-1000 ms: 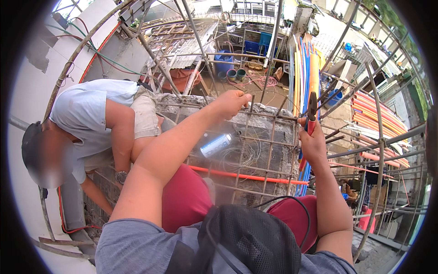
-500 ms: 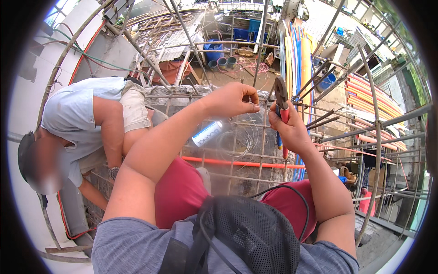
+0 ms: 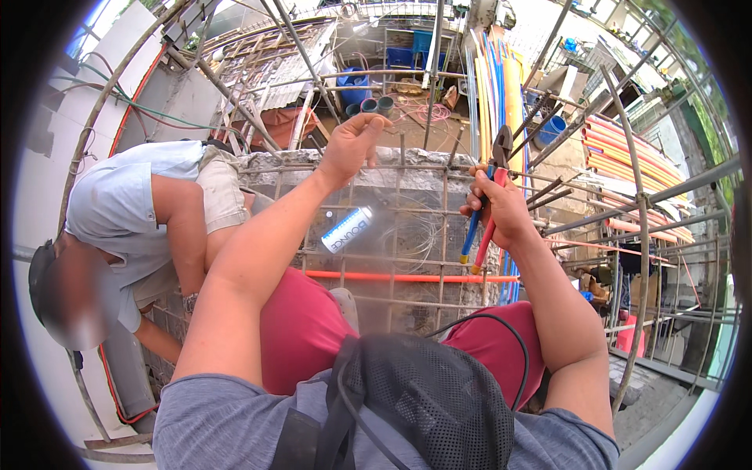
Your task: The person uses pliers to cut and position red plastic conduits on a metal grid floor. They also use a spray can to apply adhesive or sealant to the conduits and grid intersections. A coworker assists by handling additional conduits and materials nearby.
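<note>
My right hand (image 3: 501,207) is wrapped round pliers (image 3: 502,147) with one red and one blue handle; their dark jaws point up and away from me. Farther left and raised, my left hand (image 3: 354,149) has its thumb and forefinger pinched together. Whatever is between those fingertips is too thin to make out. Below and between the hands, loops of thin wire (image 3: 423,239) show faintly over the rebar grid (image 3: 397,294). A white and blue can (image 3: 347,229) lies tilted on the grid below my left hand.
At the left a person in a light blue shirt (image 3: 117,196) bends over the same grid. An orange pipe (image 3: 407,277) crosses in front of my knees. Rebar ends (image 3: 548,192) jut out near my right hand. Bamboo and metal poles (image 3: 642,211) stand around; coloured pipes (image 3: 634,176) lie beyond.
My left hand has moved left and away from my right hand, and up. The right hand has shifted slightly right and down, and the pliers' handles are now spread wider.
</note>
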Demonstrator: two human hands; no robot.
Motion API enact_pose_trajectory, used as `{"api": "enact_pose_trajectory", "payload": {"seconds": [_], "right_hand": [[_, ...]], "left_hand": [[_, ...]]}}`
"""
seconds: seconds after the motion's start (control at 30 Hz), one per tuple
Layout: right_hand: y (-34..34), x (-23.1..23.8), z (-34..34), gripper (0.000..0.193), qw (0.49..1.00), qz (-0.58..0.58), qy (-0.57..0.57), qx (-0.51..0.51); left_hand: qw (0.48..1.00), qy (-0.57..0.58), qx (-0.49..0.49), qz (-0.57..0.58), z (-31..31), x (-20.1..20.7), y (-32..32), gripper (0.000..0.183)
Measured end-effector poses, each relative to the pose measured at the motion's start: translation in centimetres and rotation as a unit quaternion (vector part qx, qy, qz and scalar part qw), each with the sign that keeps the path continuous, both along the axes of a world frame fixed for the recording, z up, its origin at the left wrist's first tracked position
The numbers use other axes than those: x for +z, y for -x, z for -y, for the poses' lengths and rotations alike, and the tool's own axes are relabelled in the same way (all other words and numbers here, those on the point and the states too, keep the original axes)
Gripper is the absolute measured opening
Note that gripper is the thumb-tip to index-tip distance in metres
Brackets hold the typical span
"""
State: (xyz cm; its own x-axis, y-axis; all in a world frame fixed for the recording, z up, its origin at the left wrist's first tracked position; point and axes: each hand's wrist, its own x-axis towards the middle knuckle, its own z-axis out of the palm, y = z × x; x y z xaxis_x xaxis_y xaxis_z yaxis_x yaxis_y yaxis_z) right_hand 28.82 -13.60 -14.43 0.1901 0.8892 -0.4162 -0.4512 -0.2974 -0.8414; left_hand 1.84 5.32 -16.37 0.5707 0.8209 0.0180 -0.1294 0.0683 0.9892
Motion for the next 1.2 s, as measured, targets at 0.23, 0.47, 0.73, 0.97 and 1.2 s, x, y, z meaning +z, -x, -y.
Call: {"api": "enact_pose_trajectory", "payload": {"seconds": [0.23,0.47,0.73,0.97,1.2], "right_hand": [[0.0,0.7,-0.8,0.014,0.997,-0.011,-0.029,-0.073],[2.6,1.2,-1.4,0.013,0.990,-0.054,0.008,-0.129],[3.6,3.2,-1.2,0.019,0.989,-0.107,-0.058,-0.086],[0.6,2.5,-1.2,0.017,0.951,-0.265,-0.109,-0.118],[-0.9,0.8,-1.5,0.015,0.968,-0.203,-0.065,-0.131]], "left_hand": [[0.994,0.067,-0.075,-0.042,2.7,4.9,-1.7,0.029],[0.991,0.078,-0.076,-0.073,6.7,4.2,-5.1,0.029],[0.987,0.140,-0.072,-0.024,5.6,2.8,-5.8,0.032],[0.927,0.314,-0.141,0.150,7.0,1.7,-5.2,0.042],[0.901,0.328,-0.225,0.174,7.2,2.9,-4.8,0.056]]}}
